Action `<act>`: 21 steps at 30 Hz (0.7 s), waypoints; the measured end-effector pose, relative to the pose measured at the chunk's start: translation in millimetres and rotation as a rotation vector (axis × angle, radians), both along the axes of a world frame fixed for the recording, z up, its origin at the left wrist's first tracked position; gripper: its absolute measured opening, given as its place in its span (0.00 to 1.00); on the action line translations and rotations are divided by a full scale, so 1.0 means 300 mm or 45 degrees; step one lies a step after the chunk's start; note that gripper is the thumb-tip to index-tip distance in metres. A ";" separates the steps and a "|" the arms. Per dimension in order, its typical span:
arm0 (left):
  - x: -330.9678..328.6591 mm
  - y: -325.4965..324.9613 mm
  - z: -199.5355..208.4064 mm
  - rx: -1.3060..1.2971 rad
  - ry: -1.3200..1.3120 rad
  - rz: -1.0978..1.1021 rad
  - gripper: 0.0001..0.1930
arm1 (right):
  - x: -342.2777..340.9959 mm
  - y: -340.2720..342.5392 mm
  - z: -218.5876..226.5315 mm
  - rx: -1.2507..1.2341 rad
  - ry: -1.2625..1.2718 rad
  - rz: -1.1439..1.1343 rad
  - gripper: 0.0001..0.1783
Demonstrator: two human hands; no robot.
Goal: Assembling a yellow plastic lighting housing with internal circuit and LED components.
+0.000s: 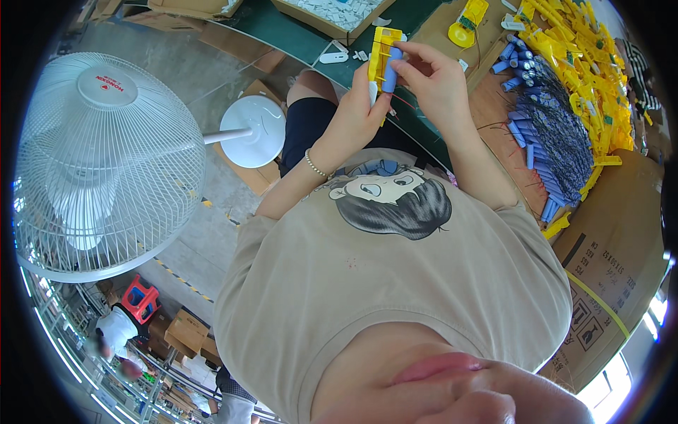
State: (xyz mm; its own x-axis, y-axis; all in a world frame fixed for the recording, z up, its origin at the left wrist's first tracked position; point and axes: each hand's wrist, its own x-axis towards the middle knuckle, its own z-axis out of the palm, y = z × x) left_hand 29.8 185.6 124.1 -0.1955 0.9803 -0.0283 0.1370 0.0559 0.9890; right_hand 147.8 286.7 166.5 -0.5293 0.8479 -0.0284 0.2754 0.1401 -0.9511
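Observation:
Above the table edge, my left hand is closed around a long yellow plastic housing, held upright with its open side turned to the right. A blue cylindrical battery lies along that open side. The thumb and fingers of my right hand pinch the battery against the housing. Thin red and dark wires run out near its lower end. A white piece shows by my left fingers; whether it belongs to the housing I cannot tell.
Many wired blue batteries lie heaped at the right, beside a pile of yellow housings. A yellow part with a green board and white plastic pieces lie on the green table. A standing fan is at the left.

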 end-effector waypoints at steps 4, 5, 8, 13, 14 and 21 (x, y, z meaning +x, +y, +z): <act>-0.008 -0.005 0.015 -0.004 -0.115 -0.023 0.24 | -0.004 -0.002 0.014 0.196 -0.040 0.054 0.22; -0.013 -0.005 0.017 0.003 -0.152 -0.039 0.24 | -0.007 0.009 0.009 0.114 -0.014 -0.003 0.23; -0.024 -0.019 0.046 0.032 -0.207 -0.104 0.23 | -0.024 0.031 0.007 -0.314 0.263 0.064 0.23; -0.064 -0.051 -0.001 0.215 -0.528 -0.186 0.22 | -0.060 0.022 -0.033 -0.653 0.500 0.395 0.19; -0.078 -0.056 -0.009 0.265 -0.713 -0.208 0.23 | -0.081 -0.005 -0.028 -0.552 0.469 0.322 0.19; -0.116 -0.135 -0.001 0.156 -0.901 0.155 0.18 | -0.194 -0.017 -0.007 -0.252 0.217 0.507 0.19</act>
State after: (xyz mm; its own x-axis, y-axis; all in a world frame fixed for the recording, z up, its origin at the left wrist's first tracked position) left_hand -5.0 145.2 123.8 -0.2790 0.9570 -0.0797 -0.5376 -0.0869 0.8387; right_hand 89.6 281.5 164.5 -0.8230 0.5655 -0.0536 0.0748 0.0144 -0.9971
